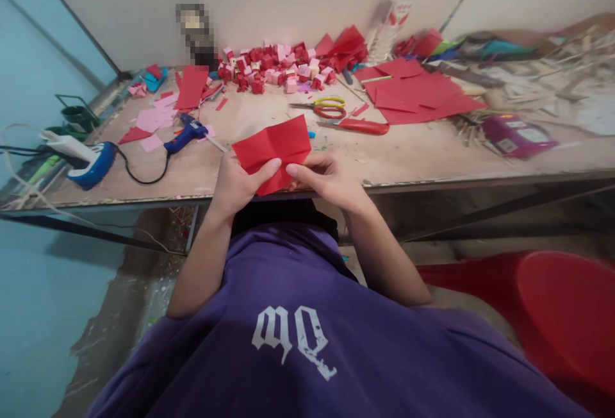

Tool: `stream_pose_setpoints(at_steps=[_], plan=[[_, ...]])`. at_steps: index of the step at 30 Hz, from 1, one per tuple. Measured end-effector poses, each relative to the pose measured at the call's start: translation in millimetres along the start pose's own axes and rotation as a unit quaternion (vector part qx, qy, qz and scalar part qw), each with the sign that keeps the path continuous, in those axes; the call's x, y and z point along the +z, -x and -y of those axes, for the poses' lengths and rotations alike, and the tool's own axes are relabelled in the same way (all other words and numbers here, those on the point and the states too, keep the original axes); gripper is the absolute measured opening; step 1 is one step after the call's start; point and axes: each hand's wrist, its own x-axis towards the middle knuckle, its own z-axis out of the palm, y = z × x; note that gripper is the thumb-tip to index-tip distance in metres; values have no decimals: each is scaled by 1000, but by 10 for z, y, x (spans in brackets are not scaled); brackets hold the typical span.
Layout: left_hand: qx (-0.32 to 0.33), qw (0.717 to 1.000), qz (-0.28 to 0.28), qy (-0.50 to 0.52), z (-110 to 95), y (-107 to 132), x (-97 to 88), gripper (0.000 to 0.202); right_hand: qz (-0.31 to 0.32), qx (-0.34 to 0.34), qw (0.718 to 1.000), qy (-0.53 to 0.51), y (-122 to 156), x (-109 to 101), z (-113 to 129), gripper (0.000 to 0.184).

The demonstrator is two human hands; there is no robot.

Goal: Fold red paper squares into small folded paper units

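Creased sheet of red paper (273,139) held in both hands at the centre of the frame, over the front edge of the workbench (423,152). The left hand (235,186) grips its lower left part and the right hand (336,181) its lower right; the thumbs press on the near face, close together but apart, with most of the fingers hidden.

Just above the sheet lie scissors (307,106) with one yellow and one red handle, and beside them a red-handled tool (365,126). Left of centre, a blue glue gun (182,139) rests near scraps of pink paper (154,118); its cord runs toward a blue-and-white power strip (96,171) at the left. At the upper centre, small red and pink paper pieces (273,68) form a heap. To the upper right are flat red sheets (427,94), a clear plastic bottle (384,36) standing behind them and a purple packet (519,136). A red stool (571,309) occupies the lower right.
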Motion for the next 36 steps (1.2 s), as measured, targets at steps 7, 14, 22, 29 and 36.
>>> stream_pose_setpoints(at_steps=[7, 14, 22, 29, 36], plan=[[-36, 999, 14, 16, -34, 1, -7, 42, -35, 13, 999, -2, 10, 37, 110, 46], [-43, 999, 14, 14, -24, 0, -14, 36, -57, -8, 998, 7, 11, 25, 99, 48], [-76, 997, 24, -18, -52, -4, -31, 25, -89, -28, 996, -8, -25, 32, 3, 35], [-47, 997, -39, -48, 14, -16, -7, 22, -85, 4, 996, 4, -32, 36, 36, 29], [-45, 995, -30, 87, 45, -64, 7, 73, -150, 5, 988, -40, -67, 49, 34, 34]])
